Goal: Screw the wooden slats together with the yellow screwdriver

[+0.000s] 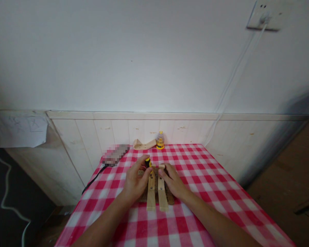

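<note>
Right now the left hand (134,181) has its thumb and fingers closed around a black-and-yellow screwdriver (147,162), upright over the left wooden strip (151,197). The right hand (174,183) pinches the far end of the right wooden strip (163,198), thumb on top, both strips lying side by side across a brown board (171,199) on the checked tablecloth (195,192)

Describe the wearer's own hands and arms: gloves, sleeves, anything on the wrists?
The left hand and right hand are ungloved. The left forearm and right forearm show no sleeve, watch, bracelet or cable. Rings and small markings: too small to tell.
</note>
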The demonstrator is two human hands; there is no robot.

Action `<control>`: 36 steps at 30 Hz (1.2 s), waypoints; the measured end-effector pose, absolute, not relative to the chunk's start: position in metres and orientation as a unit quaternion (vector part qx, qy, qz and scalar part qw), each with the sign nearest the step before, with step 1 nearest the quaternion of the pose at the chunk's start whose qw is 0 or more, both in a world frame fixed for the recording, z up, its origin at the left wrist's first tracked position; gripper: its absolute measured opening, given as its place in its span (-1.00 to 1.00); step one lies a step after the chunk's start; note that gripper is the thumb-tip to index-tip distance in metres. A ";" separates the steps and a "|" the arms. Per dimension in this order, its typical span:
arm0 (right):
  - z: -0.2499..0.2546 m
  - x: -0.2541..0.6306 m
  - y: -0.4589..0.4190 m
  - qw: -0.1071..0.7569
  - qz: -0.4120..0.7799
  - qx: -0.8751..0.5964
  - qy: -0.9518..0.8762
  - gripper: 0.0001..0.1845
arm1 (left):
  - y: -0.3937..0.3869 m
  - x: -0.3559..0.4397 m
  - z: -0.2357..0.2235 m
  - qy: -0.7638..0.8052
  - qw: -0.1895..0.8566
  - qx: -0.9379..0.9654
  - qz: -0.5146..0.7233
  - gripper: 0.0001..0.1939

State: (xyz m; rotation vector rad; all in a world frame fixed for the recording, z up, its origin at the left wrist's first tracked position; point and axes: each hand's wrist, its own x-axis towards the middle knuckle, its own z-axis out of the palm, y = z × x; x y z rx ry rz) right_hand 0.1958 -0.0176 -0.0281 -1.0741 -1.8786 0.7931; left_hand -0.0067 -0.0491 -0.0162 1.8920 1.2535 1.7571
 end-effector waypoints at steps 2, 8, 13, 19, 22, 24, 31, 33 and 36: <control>-0.027 0.196 -0.018 0.407 0.311 -0.429 -0.744 -0.55 | -0.049 -0.007 -0.016 0.431 0.141 0.656 0.604 -0.60; -0.028 0.195 -0.017 0.406 0.306 -0.429 -0.747 -0.55 | -0.050 -0.007 -0.016 0.420 0.155 0.665 0.597 -0.59; -0.030 0.196 -0.016 0.407 0.310 -0.430 -0.744 -0.58 | -0.055 -0.007 -0.017 0.413 0.138 0.640 0.633 -0.59; -0.029 0.196 -0.017 0.402 0.305 -0.432 -0.748 -0.57 | -0.064 -0.011 -0.014 0.413 0.115 0.657 0.619 -0.60; -0.028 0.196 -0.018 0.404 0.309 -0.428 -0.747 -0.56 | -0.067 -0.009 -0.011 0.411 0.106 0.670 0.608 -0.62; -0.028 0.196 -0.018 0.404 0.311 -0.429 -0.746 -0.55 | -0.068 -0.007 -0.009 0.414 0.096 0.674 0.605 -0.63; -0.028 0.196 -0.017 0.400 0.309 -0.432 -0.747 -0.55 | -0.066 -0.005 -0.004 0.416 0.057 0.677 0.604 -0.63; -0.028 0.196 -0.017 0.401 0.310 -0.429 -0.747 -0.54 | -0.066 -0.005 -0.003 0.421 0.056 0.676 0.602 -0.64; -0.027 0.197 -0.018 0.401 0.311 -0.427 -0.748 -0.55 | -0.066 -0.005 -0.003 0.425 0.068 0.679 0.595 -0.64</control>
